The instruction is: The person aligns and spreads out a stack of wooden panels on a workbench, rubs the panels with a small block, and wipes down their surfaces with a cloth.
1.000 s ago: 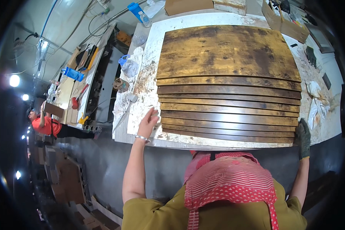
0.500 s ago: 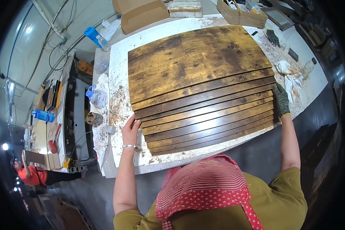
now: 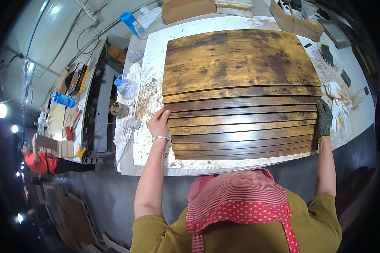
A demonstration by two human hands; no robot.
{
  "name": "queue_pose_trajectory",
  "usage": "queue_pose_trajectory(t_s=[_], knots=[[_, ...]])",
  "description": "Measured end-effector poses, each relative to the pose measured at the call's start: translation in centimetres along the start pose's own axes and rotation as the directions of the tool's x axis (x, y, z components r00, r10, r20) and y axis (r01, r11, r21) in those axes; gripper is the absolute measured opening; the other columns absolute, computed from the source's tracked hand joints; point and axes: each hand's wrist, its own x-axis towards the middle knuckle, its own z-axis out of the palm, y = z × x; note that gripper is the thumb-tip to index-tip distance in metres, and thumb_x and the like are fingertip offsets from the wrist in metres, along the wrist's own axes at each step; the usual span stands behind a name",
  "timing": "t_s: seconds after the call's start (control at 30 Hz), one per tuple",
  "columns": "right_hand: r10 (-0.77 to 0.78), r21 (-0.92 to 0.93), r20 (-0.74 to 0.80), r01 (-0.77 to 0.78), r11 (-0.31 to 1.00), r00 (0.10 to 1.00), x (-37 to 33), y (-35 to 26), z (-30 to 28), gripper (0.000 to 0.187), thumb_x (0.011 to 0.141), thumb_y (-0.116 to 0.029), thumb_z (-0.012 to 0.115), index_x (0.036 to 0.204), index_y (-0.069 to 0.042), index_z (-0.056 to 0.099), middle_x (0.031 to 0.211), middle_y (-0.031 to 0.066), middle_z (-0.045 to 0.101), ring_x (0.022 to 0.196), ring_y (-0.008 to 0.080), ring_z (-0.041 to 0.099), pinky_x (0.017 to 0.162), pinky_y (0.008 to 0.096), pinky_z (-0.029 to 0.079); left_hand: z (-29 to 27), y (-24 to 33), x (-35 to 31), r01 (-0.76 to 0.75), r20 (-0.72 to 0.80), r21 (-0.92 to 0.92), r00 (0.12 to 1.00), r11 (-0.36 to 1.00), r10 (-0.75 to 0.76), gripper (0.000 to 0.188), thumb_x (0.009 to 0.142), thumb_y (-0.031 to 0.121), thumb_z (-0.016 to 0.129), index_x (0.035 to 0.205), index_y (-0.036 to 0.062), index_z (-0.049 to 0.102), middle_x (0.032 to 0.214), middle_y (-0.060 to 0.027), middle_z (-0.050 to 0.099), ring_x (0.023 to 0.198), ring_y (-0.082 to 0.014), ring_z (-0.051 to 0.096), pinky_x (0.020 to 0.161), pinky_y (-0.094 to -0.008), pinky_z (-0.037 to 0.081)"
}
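A stack of dark brown wood-grain boards point(image 3: 240, 59) lies on the white-topped table, fanned so that the front edges step down toward me. My bare left hand point(image 3: 158, 123), with a bracelet at the wrist, pinches the left end of a dark board point(image 3: 240, 102) partway down the fan. At the right end, my right hand point(image 3: 324, 119) in a dark grey glove closes against the board ends at about the same height. Its fingertips are partly hidden by the edge. Both arms reach forward on either side of the red patterned apron point(image 3: 240, 198).
Left on the table are a blue-capped jug point(image 3: 126, 87), a cup point(image 3: 119, 109) and a small block point(image 3: 134, 123). A white rag point(image 3: 338, 105) and spare glove point(image 3: 326, 55) lie right; cardboard boxes point(image 3: 297, 23) behind. A person in red point(image 3: 40, 162) stands far left.
The view has turned and shifted, so the table and stack appear straighter and further right. Both hands stay at the ends of the boards, and the fan looks much the same.
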Motion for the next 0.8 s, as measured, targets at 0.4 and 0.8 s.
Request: queue_pose_trajectory(t_s=[0.4, 0.8], knots=[[-0.237, -0.172, 0.030, 0.239, 0.956, 0.971, 0.5, 2.7, 1.8, 0.043, 0.090, -0.032, 0.053, 0.117, 0.001, 0.055, 0.120, 0.0147, 0.055, 0.108, 0.0258, 0.052, 0.094, 0.0319, 0.037, -1.7, 0.1, -0.6, 0.159, 0.061, -0.094, 0.986, 0.983, -0.154, 0.039, 0.084, 0.021, 0.065, 0.114, -0.0022, 0.058, 0.102, -0.0066, 0.063, 0.089, -0.0125, 0.057, 0.080, -0.0239, 0.044], [-0.288, -0.603, 0.051, 0.259, 0.755, 0.956, -9.2, 7.9, -1.7, 0.038, 0.095, -0.023, 0.038, 0.126, -0.004, 0.048, 0.128, 0.0174, 0.048, 0.117, 0.0310, 0.047, 0.101, 0.0374, 0.034, -6.6, -4.1, -8.1, -0.097, 0.461, 0.217, 0.887, 0.971, -0.015, 0.057, 0.066, -0.001, 0.069, 0.120, -0.0026, 0.050, 0.105, -0.0085, 0.054, 0.088, -0.0177, 0.053, 0.071, -0.0264, 0.049]])
